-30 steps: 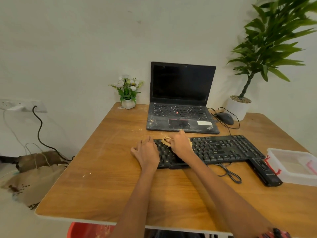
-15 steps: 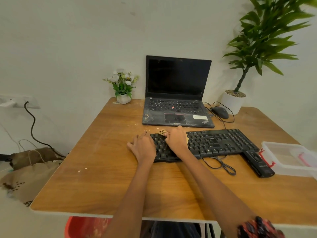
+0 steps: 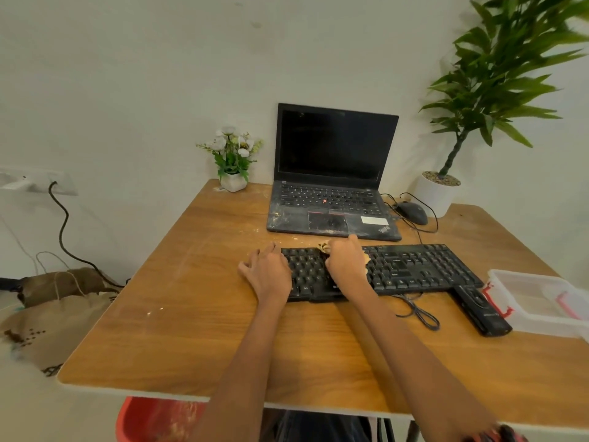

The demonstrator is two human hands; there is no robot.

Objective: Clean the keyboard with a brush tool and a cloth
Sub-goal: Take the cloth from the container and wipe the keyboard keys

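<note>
Head cam view, the only one we've got. We're at a wooden table [image 3: 191, 330] with the black keyboard [image 3: 414, 266] lying across the middle, closer to the right edge than the left. Our left hand [image 3: 266, 275] rests flat on the keyboard's left end, fingers spread and relaxed, holding nothing, just pinning it down. Our right hand [image 3: 345, 263] is curled over a bunched-up tan cloth [image 3: 325, 247], pressing it onto the keys in the left half; bits of cloth poke out at the fingertips and beside the palm.

Behind the keyboard, towards the far edge, sits an open black laptop [image 3: 334, 173], screen dark, palm rest dusty, with a ThinkPad logo at its lower right corner and a white sticker we can't read. A black mouse [image 3: 412, 212] sits just right of it, and a white plant pot [image 3: 436, 193] takes the far right corner. A little flower pot [image 3: 234, 181] stands at the far edge, left of the laptop.

By the right edge there's a clear plastic box [image 3: 541, 301] with red clips, and a black remote-like gadget [image 3: 481, 311] touching it; its white lettering is too small to read. The keyboard's cable [image 3: 420, 314] loops on the table in front.
</note>
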